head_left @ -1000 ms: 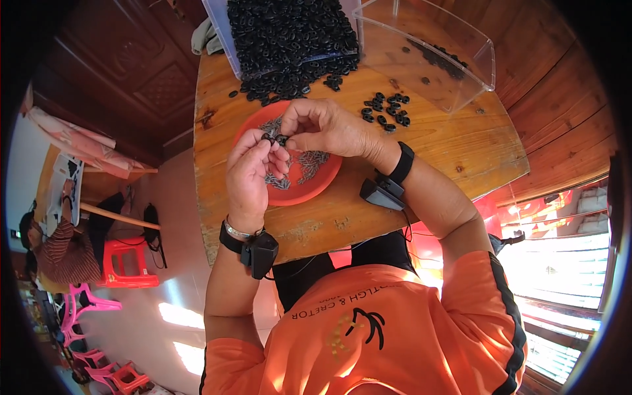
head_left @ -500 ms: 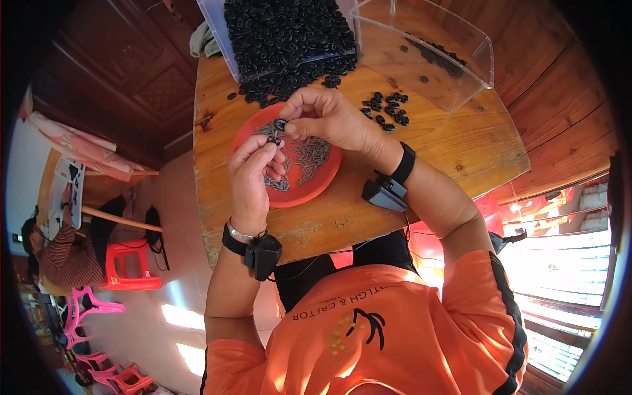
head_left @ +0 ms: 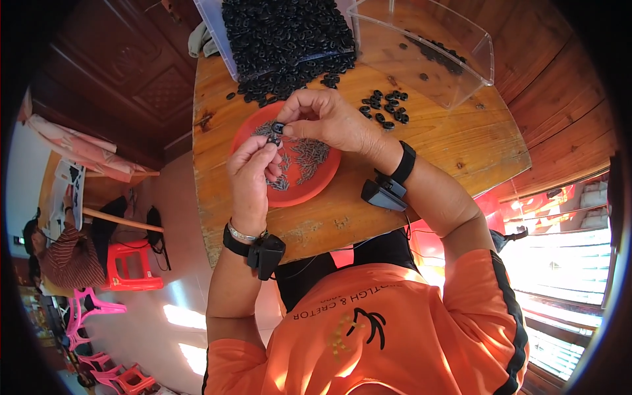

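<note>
Over a shallow red plastic dish (head_left: pixel 305 192), both hands meet with their fingertips almost touching. My right hand (head_left: pixel 329 120) pinches a small black oval plastic piece (head_left: pixel 278 128) between thumb and fingers. Just below it, my left hand (head_left: pixel 249 171) is closed on another small dark piece (head_left: pixel 273 141), mostly covered by the fingertips. Whether the two pieces touch, I cannot tell. Many thin grey metal pins (head_left: pixel 312 155) lie scattered in the dish. To the right sits a loose group of black oval pieces (head_left: pixel 388 112) with holes.
A translucent bin heaped with black pieces (head_left: pixel 286 36) lies at the far edge, spilling onto the wooden table (head_left: pixel 454 141). Right of it stands a clear plastic box (head_left: pixel 488 62) with several pieces inside. Another person (head_left: pixel 69 253) sits at far left near a red stool (head_left: pixel 133 266).
The black piece in my right hand has turned slightly and sits a little lower, closer to the left fingertips. Both hands otherwise stay over the dish.
</note>
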Tool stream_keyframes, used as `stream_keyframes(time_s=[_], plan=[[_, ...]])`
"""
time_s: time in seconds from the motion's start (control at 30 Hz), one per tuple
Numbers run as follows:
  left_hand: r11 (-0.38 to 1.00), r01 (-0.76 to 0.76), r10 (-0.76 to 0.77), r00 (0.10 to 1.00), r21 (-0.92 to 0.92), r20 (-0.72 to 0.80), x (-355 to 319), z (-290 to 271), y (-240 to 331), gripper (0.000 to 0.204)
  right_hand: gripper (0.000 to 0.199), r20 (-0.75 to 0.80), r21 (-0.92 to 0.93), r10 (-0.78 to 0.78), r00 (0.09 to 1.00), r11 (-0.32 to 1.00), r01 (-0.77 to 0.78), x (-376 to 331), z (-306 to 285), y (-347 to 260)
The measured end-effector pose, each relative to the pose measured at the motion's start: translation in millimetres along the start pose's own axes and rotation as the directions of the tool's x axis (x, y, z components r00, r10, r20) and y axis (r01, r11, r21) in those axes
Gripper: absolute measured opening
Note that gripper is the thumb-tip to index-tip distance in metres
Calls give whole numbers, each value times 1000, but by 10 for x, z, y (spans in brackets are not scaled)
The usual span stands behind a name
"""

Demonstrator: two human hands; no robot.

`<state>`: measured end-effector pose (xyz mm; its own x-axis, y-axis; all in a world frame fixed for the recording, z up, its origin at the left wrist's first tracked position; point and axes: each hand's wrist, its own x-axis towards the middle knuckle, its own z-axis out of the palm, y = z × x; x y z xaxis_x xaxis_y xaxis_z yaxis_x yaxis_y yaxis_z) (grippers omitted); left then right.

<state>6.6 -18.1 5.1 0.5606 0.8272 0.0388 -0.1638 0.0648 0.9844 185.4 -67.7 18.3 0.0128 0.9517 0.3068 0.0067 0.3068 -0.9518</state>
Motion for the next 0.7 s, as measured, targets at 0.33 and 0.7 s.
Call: stream_keyframes(time_s=[0.33, 0.7], plan=[[997, -10, 12, 1000, 80, -15, -19, 25, 15, 11, 13, -12, -115, -28, 1000, 993, 26, -14, 14, -2], [999, 9, -8, 999, 33, -31, -14, 14, -4, 13, 18, 34, -225, 29, 999, 974, -20, -27, 74, 6]])
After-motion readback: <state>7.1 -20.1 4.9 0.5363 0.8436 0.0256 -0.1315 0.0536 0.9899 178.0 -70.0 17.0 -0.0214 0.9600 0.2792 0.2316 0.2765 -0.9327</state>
